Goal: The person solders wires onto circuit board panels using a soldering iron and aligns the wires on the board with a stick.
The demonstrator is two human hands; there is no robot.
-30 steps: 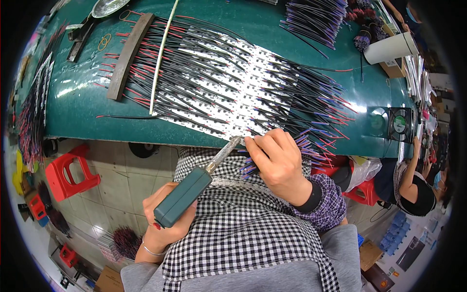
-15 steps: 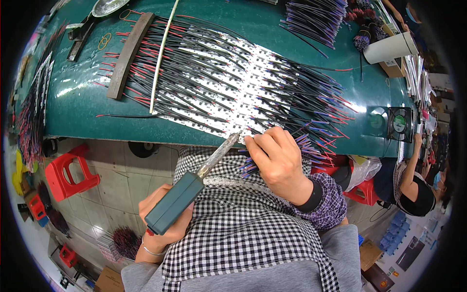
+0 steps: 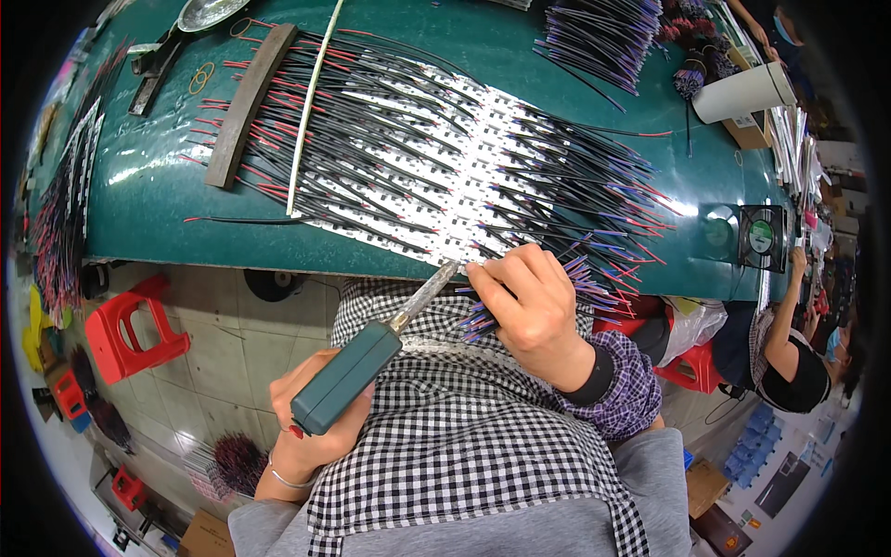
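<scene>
A soldering iron [image 3: 348, 376] with a dark green boxy handle is gripped in my left hand [image 3: 320, 418]. Its metal tip meets the near edge of a white panel of LED strips [image 3: 483, 135]. My right hand [image 3: 534, 311] pinches thumb and fingers together just right of that tip. Black wires [image 3: 478, 320] with blue and red ends stick out from under this hand. The exact wire at the fingertips is hidden. Rows of black wires [image 3: 371, 153] lie across the panel and fan out on both sides.
A wooden bar [image 3: 251, 107] and a pale thin rod [image 3: 314, 107] lie over the wires at left. A metal dish [image 3: 209, 11] sits far left. More wire bundles [image 3: 603, 37], a white roll [image 3: 745, 91] and a small fan [image 3: 763, 237] stand right. Red stools [image 3: 139, 330] are below.
The soldering iron and my left hand have shifted slightly right, and the tip has come a little nearer to me. My right hand stays almost where it was.
</scene>
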